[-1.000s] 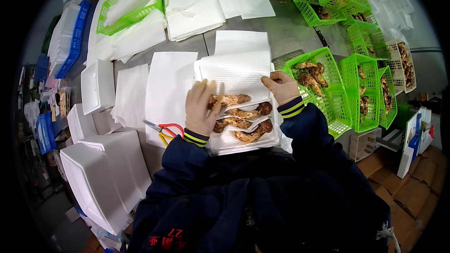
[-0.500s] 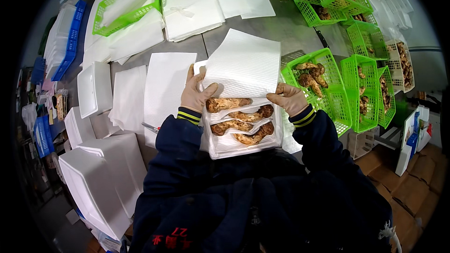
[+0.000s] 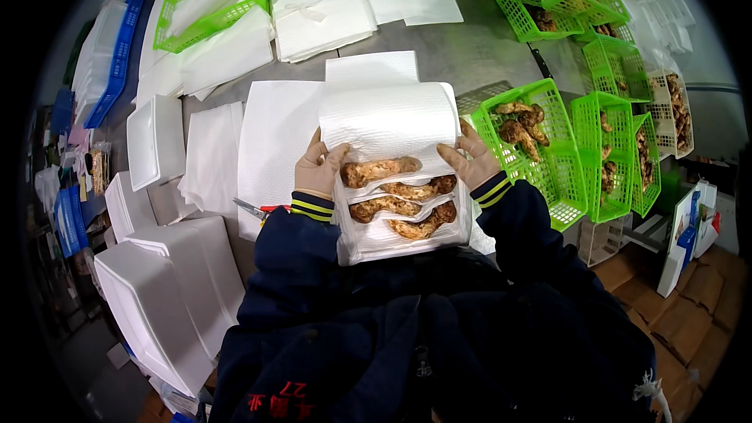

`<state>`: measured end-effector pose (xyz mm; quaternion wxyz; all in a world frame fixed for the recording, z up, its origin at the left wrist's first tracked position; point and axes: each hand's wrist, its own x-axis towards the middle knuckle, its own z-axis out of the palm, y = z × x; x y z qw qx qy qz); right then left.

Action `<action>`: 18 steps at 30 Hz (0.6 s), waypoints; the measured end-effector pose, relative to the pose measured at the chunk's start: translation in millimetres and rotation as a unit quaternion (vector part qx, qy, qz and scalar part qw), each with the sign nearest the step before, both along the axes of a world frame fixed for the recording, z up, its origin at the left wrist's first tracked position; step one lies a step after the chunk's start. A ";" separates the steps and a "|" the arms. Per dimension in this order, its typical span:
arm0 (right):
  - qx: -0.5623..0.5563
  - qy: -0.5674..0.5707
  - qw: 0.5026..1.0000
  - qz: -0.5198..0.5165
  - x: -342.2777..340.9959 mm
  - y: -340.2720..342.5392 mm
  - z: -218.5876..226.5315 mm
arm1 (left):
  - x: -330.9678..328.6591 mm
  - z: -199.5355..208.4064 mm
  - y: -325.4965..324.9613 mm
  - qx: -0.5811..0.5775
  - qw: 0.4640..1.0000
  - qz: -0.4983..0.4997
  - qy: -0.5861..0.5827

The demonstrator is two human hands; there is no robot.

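Note:
A white foam box point(image 3: 403, 251) sits right in front of me with several brown and cream mushrooms point(image 3: 384, 205) lying crosswise, white paper folds between them. A textured white paper sheet point(image 3: 388, 121) covers the box's far part and reaches over its far rim. At its left edge, my gloved left hand point(image 3: 319, 166) is closed, thumb on the paper by the topmost mushroom. My gloved right hand point(image 3: 472, 158) holds the opposite edge likewise, thumb on top. The fingers' undersides are hidden at the box's sides.
Green baskets of mushrooms point(image 3: 536, 149) stand to the right, more behind them. Paper sheets point(image 3: 282, 121) and scissors point(image 3: 254, 208) lie left. White foam boxes point(image 3: 168, 290) fill the lower left. A green basket point(image 3: 211, 12) with paper and a knife point(image 3: 540, 61) are farther back.
The raised paper sheet has come down and curved over the box's far part. Both hands have shifted slightly left, still at its edges. The mushrooms stay in place.

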<state>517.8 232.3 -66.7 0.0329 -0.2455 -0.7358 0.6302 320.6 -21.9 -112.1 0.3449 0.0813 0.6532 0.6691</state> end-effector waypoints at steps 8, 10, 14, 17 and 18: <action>0.183 -0.137 0.968 0.103 -4.7 27.5 -5.1 | -1.6 18.9 -0.8 -0.124 0.987 -0.042 0.094; 0.219 -0.173 0.956 0.093 -10.5 22.1 13.4 | -7.8 55.8 16.2 -0.363 0.868 -0.188 0.283; 0.218 -0.210 0.948 0.102 -21.6 22.7 22.0 | 18.6 101.1 39.7 -0.500 0.646 -0.063 0.572; 0.255 -0.196 0.943 0.082 -14.7 20.2 7.5 | 14.8 92.8 32.1 -0.276 0.670 -0.080 0.685; 0.256 -0.192 0.944 0.078 -18.0 18.7 11.5 | 19.5 92.8 33.5 -0.243 0.708 -0.172 0.641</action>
